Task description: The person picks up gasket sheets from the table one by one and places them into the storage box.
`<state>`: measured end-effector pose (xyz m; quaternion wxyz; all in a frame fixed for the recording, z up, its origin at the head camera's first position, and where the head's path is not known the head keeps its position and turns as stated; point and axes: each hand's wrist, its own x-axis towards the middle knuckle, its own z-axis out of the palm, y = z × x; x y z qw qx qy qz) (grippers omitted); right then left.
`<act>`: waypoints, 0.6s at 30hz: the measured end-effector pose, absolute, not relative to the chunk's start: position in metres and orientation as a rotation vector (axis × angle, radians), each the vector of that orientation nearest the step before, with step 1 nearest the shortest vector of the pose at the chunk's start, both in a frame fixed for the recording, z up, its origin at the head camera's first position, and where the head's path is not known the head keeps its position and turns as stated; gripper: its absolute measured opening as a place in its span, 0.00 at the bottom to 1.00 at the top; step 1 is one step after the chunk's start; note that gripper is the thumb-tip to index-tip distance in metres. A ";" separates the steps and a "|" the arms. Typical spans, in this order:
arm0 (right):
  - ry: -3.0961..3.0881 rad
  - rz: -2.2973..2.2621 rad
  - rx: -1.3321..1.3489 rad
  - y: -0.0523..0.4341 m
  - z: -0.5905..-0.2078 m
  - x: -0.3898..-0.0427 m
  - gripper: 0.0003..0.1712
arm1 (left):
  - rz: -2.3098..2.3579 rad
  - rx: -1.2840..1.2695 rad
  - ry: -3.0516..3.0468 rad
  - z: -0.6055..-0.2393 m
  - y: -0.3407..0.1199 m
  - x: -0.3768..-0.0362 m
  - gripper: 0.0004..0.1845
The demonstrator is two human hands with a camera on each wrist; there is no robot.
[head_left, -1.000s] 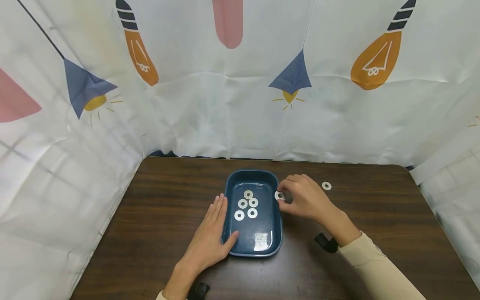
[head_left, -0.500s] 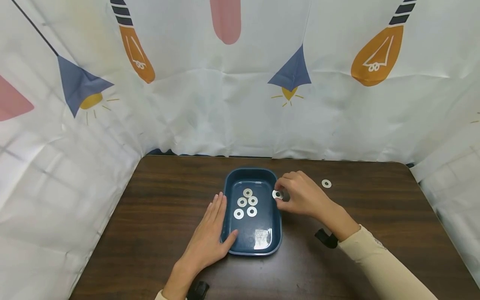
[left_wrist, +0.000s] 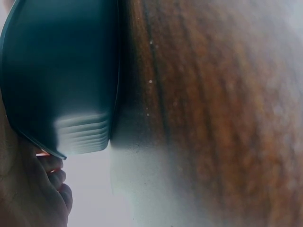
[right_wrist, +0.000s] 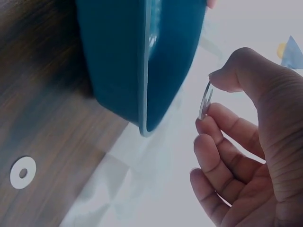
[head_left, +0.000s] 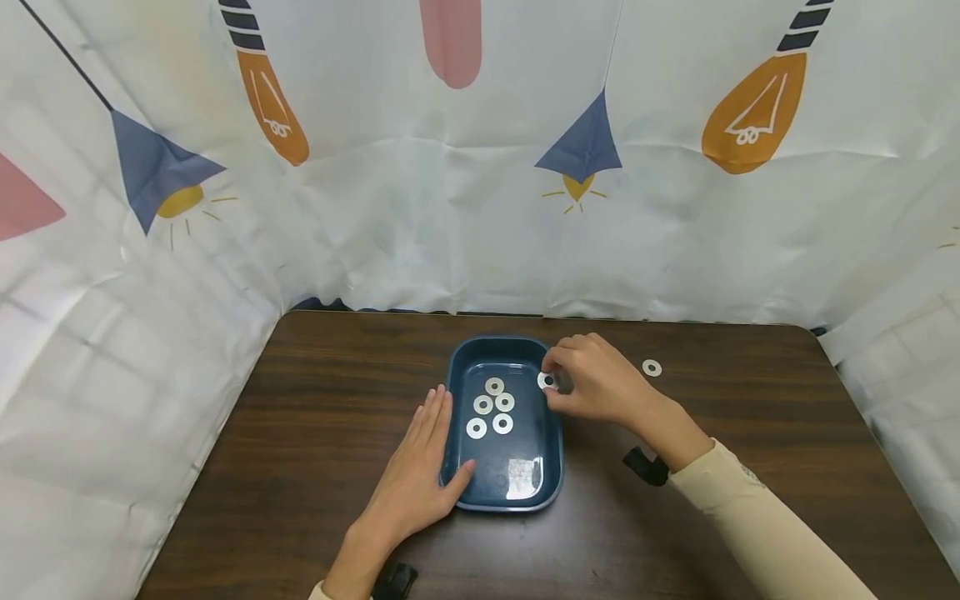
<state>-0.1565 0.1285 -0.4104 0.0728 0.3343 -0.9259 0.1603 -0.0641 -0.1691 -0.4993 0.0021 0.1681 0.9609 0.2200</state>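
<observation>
A dark blue tray (head_left: 552, 454) sits mid-table with several flat metal washers (head_left: 492, 405) lying in it. My right hand (head_left: 592, 385) pinches one more washer (head_left: 547, 381) between thumb and fingertips over the tray's right rim; the right wrist view shows that washer (right_wrist: 204, 100) edge-on beside the tray wall (right_wrist: 161, 71). My left hand (head_left: 416, 479) lies flat against the tray's left side, fingers straight, thumb at the near corner. The left wrist view shows the tray's outer wall (left_wrist: 61, 75) close up. A lone washer (head_left: 652, 367) lies on the table to the right, also seen as a washer (right_wrist: 22, 173) in the right wrist view.
The tray stands on a dark wooden table (head_left: 300, 417). A white cloth (head_left: 450, 208) printed with light bulbs hangs as a wall behind and on both sides.
My right hand has carried its washer left and slightly away, from beside the tray to above its right rim. The left hand has stayed put.
</observation>
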 end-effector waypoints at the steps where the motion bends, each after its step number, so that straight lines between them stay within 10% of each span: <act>1: -2.781 0.475 1.010 0.127 -0.411 -0.157 0.12 | 0.692 0.527 3.013 -0.499 -0.169 -0.064 0.55; 18: -2.803 0.393 1.051 0.108 -0.408 -0.161 0.11 | 0.712 0.507 2.988 -0.498 -0.169 -0.063 0.55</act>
